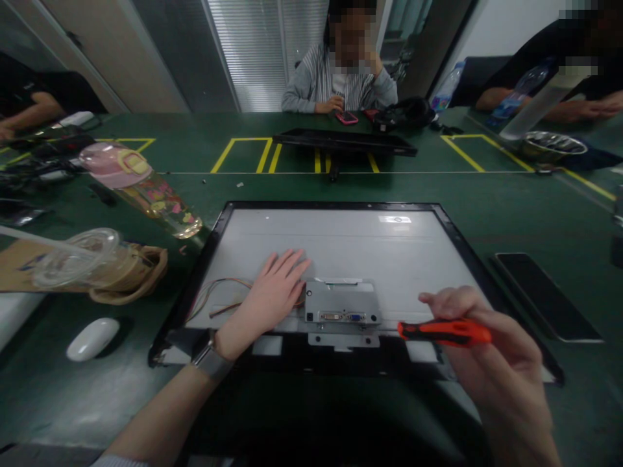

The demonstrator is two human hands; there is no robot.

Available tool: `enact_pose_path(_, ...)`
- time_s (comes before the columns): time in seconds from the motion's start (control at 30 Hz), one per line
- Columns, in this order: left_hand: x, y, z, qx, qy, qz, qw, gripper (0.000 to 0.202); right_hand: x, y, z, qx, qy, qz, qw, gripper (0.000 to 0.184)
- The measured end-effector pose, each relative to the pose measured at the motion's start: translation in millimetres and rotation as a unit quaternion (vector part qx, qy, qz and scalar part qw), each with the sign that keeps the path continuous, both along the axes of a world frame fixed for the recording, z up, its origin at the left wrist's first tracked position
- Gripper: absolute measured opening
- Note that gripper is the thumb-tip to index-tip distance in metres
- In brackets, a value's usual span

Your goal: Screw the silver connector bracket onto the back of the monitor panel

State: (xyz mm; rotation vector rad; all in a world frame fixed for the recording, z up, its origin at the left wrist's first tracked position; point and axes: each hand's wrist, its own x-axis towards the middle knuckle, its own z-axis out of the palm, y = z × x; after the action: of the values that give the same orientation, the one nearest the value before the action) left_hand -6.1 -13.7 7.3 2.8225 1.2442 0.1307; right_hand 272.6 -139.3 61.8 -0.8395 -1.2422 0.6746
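Green tabletop (511, 214): left hand (270, 292) flat open on monitor back (389, 253), right hand (487, 350) gripping orange-handled tool (445, 331) above its near edge

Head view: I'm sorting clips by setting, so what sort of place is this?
Probably an electronics repair or assembly workshop: a green table marked with yellow taped boxes, a monitor lying face down with its metal port box exposed, and an orange-handled screwdriver in the right hand.

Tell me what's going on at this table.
A person has a monitor lying face down on the green table. Their left hand rests flat on its back panel, beside a metal port box and loose wires. Their right hand holds an orange-handled tool just above the lower edge. Opposite sits another person.
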Motion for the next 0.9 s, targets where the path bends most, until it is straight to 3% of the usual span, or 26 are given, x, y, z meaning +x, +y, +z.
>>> enact_pose_path(0.07, 0.2, -0.3, 0.5, -0.002, 0.001, 0.001, 1.000, 0.045, -1.6, -0.7, -1.1, -0.004, 0.009, -0.015, 1.000, 0.024)
enact_pose_path(0.13, 0.1, -0.4, 0.7, -0.006, 0.003, 0.000, 1.000, 0.045, -2.6, -1.9, -1.6, -0.013, 0.020, -0.016, 1.000, 0.018)
enact_pose_path(0.23, -0.5, -0.1, 0.1, -0.008, 0.000, 0.000, 1.000, 0.045, -2.0, -2.9, 0.0, -0.021, 0.021, 0.016, 0.999, 0.011)
enact_pose_path(0.33, -1.4, 0.3, -1.5, -0.007, -0.008, -0.003, 1.000, 0.045, 0.0, -2.2, 4.0, -0.017, 0.014, 0.055, 0.998, 0.015)
enact_pose_path(0.47, -1.7, 0.5, -2.4, -0.002, -0.014, -0.005, 1.000, 0.045, 1.4, -0.6, 6.4, -0.021, 0.009, 0.061, 0.998, 0.005)
enact_pose_path(0.63, -0.1, -0.2, -0.6, -0.004, -0.005, 0.001, 1.000, 0.045, -1.2, -2.4, 2.7, -0.027, 0.037, 0.037, 0.998, 0.012)
enact_pose_path(0.9, -0.3, -0.2, -0.3, 0.000, -0.010, -0.001, 1.000, 0.045, -0.3, 1.0, 10.0, -0.001, -0.031, 0.044, 0.999, 0.017)
